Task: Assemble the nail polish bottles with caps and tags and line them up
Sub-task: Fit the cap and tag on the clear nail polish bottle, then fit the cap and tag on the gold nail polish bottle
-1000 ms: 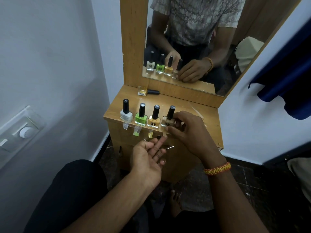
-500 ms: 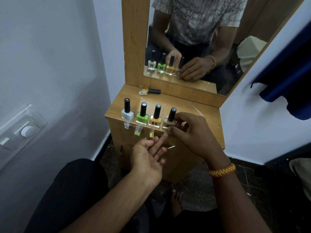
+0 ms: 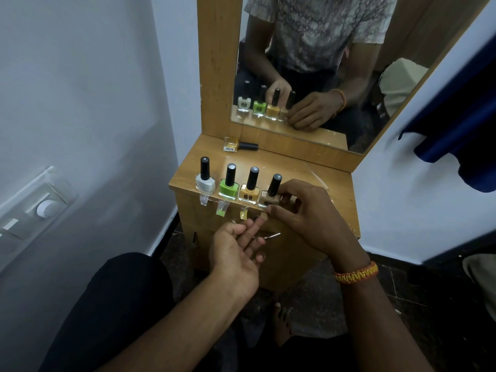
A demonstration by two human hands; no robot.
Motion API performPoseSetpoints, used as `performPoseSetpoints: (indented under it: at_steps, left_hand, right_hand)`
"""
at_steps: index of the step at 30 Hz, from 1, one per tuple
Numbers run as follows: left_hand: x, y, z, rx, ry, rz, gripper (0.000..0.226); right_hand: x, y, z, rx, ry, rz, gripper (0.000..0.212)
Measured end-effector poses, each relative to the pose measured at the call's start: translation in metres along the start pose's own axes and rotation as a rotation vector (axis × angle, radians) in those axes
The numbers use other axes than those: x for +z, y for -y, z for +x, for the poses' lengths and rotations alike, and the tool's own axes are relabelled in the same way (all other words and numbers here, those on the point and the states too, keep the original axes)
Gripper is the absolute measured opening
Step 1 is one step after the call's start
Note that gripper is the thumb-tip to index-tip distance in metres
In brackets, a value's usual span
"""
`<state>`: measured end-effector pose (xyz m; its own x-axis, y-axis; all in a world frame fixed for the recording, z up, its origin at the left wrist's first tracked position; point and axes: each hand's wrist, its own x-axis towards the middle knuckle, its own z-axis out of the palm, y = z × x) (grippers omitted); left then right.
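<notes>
Several capped nail polish bottles stand in a row along the front edge of the wooden dresser (image 3: 316, 167): white (image 3: 205, 182), green (image 3: 228, 187), yellow (image 3: 249, 193) and beige (image 3: 269, 198). Clear tags hang over the edge below the first three, such as the green-tipped tag (image 3: 221, 208). My right hand (image 3: 306, 210) has its fingers pinched around the base of the beige bottle. My left hand (image 3: 236, 251) is palm up just below the edge, fingers apart, fingertips near a small tag under the beige bottle. A fifth yellow bottle (image 3: 236, 144) lies on its side at the back.
A mirror (image 3: 308, 63) stands behind the dresser top and reflects the bottles and my hands. A white wall with a switch panel (image 3: 35, 210) is on the left. A blue cloth (image 3: 461, 130) hangs at the right. My knee (image 3: 112, 304) is below the dresser.
Both hands stay nearly in place. My right hand's fingers have shifted slightly at the beige bottle's base; the row of bottles has not moved.
</notes>
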<state>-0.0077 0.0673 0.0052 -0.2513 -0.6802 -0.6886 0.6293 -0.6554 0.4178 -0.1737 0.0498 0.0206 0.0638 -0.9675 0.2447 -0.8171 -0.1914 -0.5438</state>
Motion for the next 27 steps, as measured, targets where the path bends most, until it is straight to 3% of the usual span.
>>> performPoseSetpoints:
  at_steps: [14,20,24,27]
  left_hand:
    - [-0.001,0.002,0.001,0.01,-0.049,0.04,0.021]
    - [-0.003,0.014,0.006,-0.123,-0.085,0.302,0.029]
    - [0.003,0.027,0.001,-0.225,0.096,0.542,0.03]
    - [0.009,0.037,-0.005,-0.132,0.287,0.796,0.023]
  right_hand:
    - [-0.006,-0.003,-0.004,-0.005,0.05,0.024,0.036]
    - [-0.023,-0.014,-0.01,-0.048,-0.089,0.098,0.036]
    - [-0.03,-0.019,-0.016,-0.064,-0.249,0.117,0.031]
    - [-0.034,-0.022,-0.02,-0.059,-0.351,0.112,0.024]
